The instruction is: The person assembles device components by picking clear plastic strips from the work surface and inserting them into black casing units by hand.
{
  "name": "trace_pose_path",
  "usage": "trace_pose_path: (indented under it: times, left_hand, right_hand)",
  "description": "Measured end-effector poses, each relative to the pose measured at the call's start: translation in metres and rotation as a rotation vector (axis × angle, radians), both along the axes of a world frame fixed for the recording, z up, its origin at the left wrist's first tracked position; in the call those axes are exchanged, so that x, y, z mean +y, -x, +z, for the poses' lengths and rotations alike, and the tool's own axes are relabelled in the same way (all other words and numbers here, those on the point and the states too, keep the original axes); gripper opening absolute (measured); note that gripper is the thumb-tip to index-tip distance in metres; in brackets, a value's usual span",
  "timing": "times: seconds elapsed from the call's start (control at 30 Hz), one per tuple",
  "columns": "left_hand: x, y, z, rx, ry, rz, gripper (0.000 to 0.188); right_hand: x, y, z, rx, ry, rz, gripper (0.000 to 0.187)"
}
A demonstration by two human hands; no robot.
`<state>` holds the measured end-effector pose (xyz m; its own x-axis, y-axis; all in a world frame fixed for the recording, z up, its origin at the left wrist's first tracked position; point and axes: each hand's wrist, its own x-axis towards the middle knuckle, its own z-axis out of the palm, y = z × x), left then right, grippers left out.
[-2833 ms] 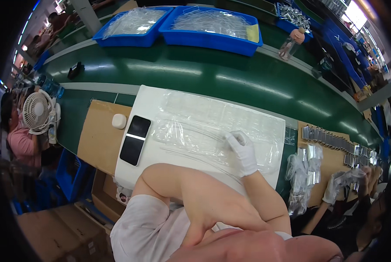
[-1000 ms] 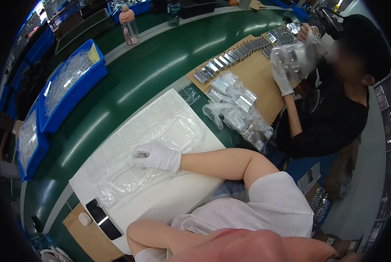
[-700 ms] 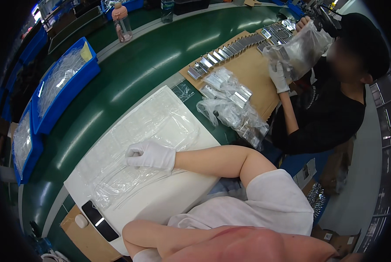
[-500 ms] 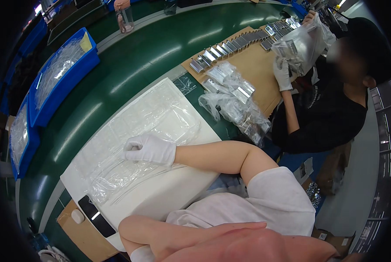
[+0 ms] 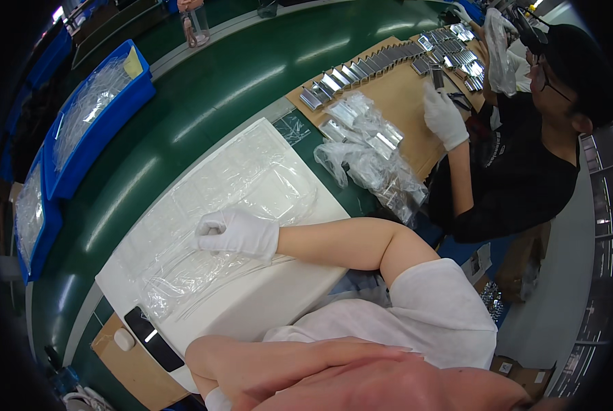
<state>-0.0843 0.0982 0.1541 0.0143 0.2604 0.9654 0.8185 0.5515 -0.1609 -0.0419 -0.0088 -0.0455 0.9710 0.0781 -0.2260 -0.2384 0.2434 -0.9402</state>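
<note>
My right hand, in a white glove, lies on several clear plastic bags with its fingers curled into a loose fist. I see nothing inside the curl. The bags cover much of a broad white flat-topped unit, which has a black panel strip at its near left end. My left hand is bare and raised very close to the camera at the lower edge. Its fingers look stretched out with nothing in them, though part of it is blurred and hidden.
At the right, a co-worker with white gloves sits by cardboard bearing rows of silver metal parts. Bagged parts lie between us. Blue bins with clear bags stand far left. A bottle stands at the back.
The co-worker's bag of parts has moved away to the upper right and now hangs slack; their nearer glove is beside the parts. My right hand stays put; my left fingers shift slightly.
</note>
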Motion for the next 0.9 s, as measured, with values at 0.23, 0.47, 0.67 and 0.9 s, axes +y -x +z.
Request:
trace_pose_path:
  times: [0.23, 0.47, 0.67, 0.9]
  left_hand:
    - [0.006, -0.008, -0.004, -0.044, -0.226, 0.071, 0.031]
    - [0.011, -0.012, -0.005, -0.090, -0.452, 0.146, 0.029]
    - [0.013, -0.013, -0.003, -0.128, -0.641, 0.211, 0.027]
    - [0.018, -0.015, 0.001, -0.171, -0.859, 0.275, 0.024]
  right_hand:
    - [-0.002, 0.001, 0.005, -0.010, 0.031, 0.008, 0.013]
    - [-0.002, 0.002, 0.003, -0.041, 0.019, 0.008, 0.014]
    - [-0.002, 0.002, 0.000, -0.057, 0.053, -0.002, 0.015]
    - [-0.002, 0.002, 0.006, -0.043, 0.107, 0.008, 0.016]
